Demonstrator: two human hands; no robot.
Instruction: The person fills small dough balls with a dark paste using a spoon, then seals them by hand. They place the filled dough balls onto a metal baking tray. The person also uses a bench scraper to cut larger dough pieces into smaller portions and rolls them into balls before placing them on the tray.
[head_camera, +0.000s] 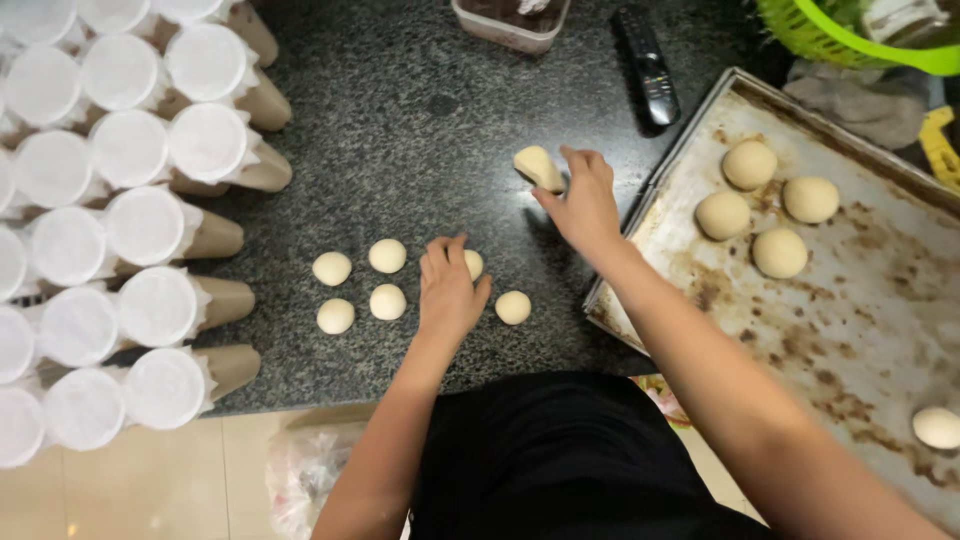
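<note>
The left hand (447, 290) lies flat, palm down, over a small dough ball (473, 264) on the dark speckled surface (420, 140), with five more little balls (387, 256) around it, while the right hand (583, 200) pinches a dough lump (539, 167) in its fingertips just beside the stained baking tray (850, 330).

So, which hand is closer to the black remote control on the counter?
The right hand is nearer. It holds a dough piece just below and left of the remote control. The left hand is lower down, covering a dough ball, clearly farther away.
</note>
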